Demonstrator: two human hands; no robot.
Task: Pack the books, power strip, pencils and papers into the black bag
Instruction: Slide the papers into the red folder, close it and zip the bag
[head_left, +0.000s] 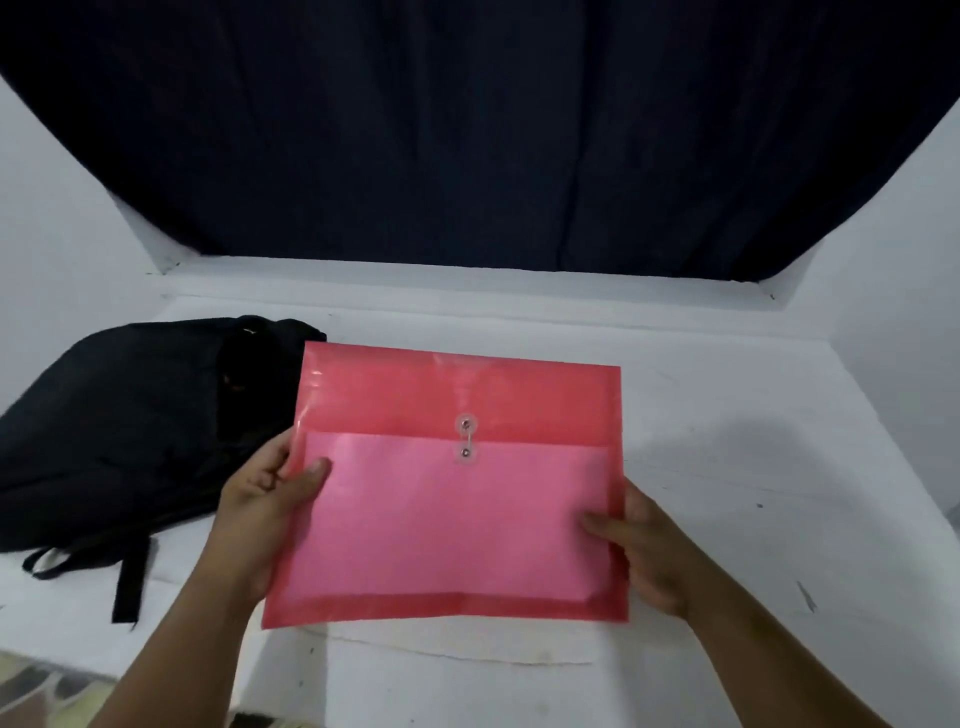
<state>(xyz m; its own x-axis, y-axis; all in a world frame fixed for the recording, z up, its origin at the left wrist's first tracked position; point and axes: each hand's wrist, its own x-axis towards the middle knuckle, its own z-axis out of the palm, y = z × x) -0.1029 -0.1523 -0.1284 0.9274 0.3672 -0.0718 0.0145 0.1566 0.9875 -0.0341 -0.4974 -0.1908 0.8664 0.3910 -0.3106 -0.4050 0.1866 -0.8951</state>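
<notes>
Black bag (119, 426) is laid flat at the left of the white table (753, 467), its straps trailing toward the near edge. Beside it, a red folder (452, 499) with papers inside is gripped above the table: the left edge by the left hand (265, 499), thumb on top, the right edge by the right hand (644, 551), its other fingers hidden behind.

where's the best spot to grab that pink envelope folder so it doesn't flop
Grip the pink envelope folder by its two short side edges, coming in from left and right, as the left hand and right hand do now: thumbs on the front, fingers behind. It is wide, thin and flexible, so one corner would probably let it sag. Avoid the string clasp in the middle.
</notes>
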